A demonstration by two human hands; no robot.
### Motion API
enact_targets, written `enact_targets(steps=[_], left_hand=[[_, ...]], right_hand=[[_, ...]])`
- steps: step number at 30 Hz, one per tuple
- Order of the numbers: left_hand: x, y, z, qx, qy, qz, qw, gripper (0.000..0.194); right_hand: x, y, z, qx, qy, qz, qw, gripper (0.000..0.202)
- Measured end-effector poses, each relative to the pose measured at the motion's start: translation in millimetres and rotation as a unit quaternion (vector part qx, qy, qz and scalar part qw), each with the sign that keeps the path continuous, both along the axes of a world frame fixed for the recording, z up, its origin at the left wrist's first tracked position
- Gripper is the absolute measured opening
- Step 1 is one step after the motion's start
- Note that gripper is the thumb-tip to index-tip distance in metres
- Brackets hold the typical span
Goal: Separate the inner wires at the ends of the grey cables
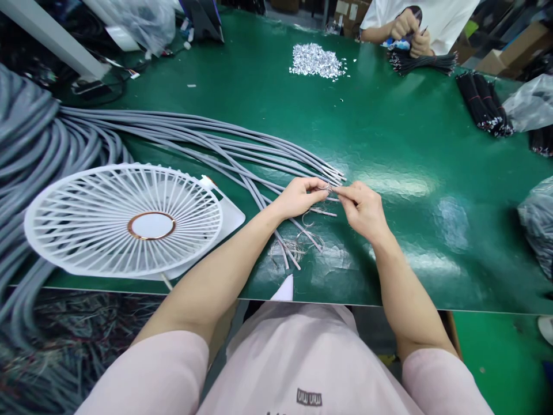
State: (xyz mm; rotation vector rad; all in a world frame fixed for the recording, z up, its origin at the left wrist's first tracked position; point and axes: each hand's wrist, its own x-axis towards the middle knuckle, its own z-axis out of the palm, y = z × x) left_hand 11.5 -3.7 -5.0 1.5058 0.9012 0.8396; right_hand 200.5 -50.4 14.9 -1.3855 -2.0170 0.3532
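Note:
Several grey cables (pixel 242 138) run from the left across the green table, their stripped ends near my hands. My left hand (pixel 302 196) is closed in a pinch on the end of one grey cable, where fine bare wire strands show. Facing it, my right hand (pixel 362 208) pinches at the same strands, thumb and forefinger together; the fingertips of both hands almost meet. Below them lies a loose tangle of thin wire strands (pixel 294 249), beside more cable ends (pixel 298 262) that point toward me.
A white fan (pixel 185 196) stands left of my forearm, before a large grey cable coil (pixel 26 127). Small silvery pieces (pixel 317 61) are heaped at the back. Across the table a co-worker's hands (pixel 410 31) are above black wire bundles (pixel 423 62). Plastic bags (pixel 538 213) sit at right.

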Motion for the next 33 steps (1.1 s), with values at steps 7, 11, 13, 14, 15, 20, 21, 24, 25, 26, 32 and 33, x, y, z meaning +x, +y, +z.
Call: enact_targets(steps=[7,11,13,14,15,20,21,24,25,26,32,33], left_hand=[[2,-2,-0.9,-0.026,0.057,-0.016,0.998,0.027],[0,0,0.7,-0.050,0.014,-0.004,0.999,0.027],[0,0,0.7,-0.067,-0.008,0.005,0.998,0.029],[-1,0,0.3,-0.074,-0.015,0.010,0.997,0.029],[-1,1,-0.1,-0.079,-0.019,0.014,0.997,0.029],[-1,0,-1.0,-0.074,-0.023,0.004,0.997,0.029],[-1,-1,-0.6,-0.073,-0.023,0.000,0.997,0.029],[0,-1,1.5,-0.066,-0.018,-0.006,0.998,0.025],[0,-2,2.4,-0.058,-0.012,-0.009,0.998,0.022],[0,-2,3.3,-0.048,-0.004,-0.013,0.999,0.020],[-2,-1,6.7,-0.014,0.016,-0.033,0.999,0.024],[-3,0,7.0,-0.015,0.010,-0.030,0.999,0.024]], right_hand=[[4,10,2.2,0.047,0.132,-0.090,0.986,0.025],[19,11,8.4,-0.003,0.097,-0.058,0.994,0.022],[21,9,8.8,-0.036,0.052,-0.019,0.998,0.022],[20,7,8.4,-0.045,0.033,-0.006,0.998,0.023],[19,6,7.8,-0.049,0.017,0.001,0.999,0.024],[10,4,2.6,-0.044,-0.013,-0.001,0.999,0.027],[8,4,1.6,-0.041,-0.010,-0.002,0.999,0.027],[3,5,-0.9,-0.037,0.024,0.000,0.999,0.026],[1,6,-1.6,-0.039,0.042,0.001,0.998,0.025],[-1,6,-2.4,-0.042,0.063,-0.001,0.997,0.024],[-3,13,-8.9,-0.068,0.157,-0.055,0.984,0.019],[0,14,-9.9,-0.066,0.156,-0.057,0.984,0.019]])
